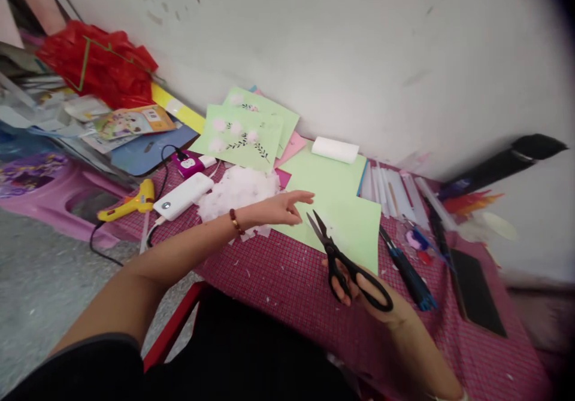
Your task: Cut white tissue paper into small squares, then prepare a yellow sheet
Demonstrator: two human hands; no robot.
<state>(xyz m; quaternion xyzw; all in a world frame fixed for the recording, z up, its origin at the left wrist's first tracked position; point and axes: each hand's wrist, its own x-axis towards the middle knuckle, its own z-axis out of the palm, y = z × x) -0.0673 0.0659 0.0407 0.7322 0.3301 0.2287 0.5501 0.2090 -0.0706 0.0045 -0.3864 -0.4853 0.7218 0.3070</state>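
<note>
My left hand (pixel 281 207) is above the light green paper (pixel 354 221), with forefinger stretched out and thumb apart from it; nothing shows between them. A dark bead bracelet (pixel 236 221) circles that wrist. Black-handled scissors (pixel 330 249) are in my right hand (pixel 348 287), fingers through the handle loops. Their blades are slightly parted and point up and left toward my left hand. Beside my left wrist lies a heap of thin whitish cut pieces (pixel 242 188). Behind it are green sheets (pixel 245 134) with pale pink flowers and dark leafy stems.
A yellow glue gun (pixel 130 202), a white power bank (pixel 184 196) and a purple plug block (pixel 186 163) sit at the left. A white roll (pixel 335 149) lies near the wall. Toward the right are a blue-black tool (pixel 408 269) and a dark flat tablet-like object (pixel 478 290).
</note>
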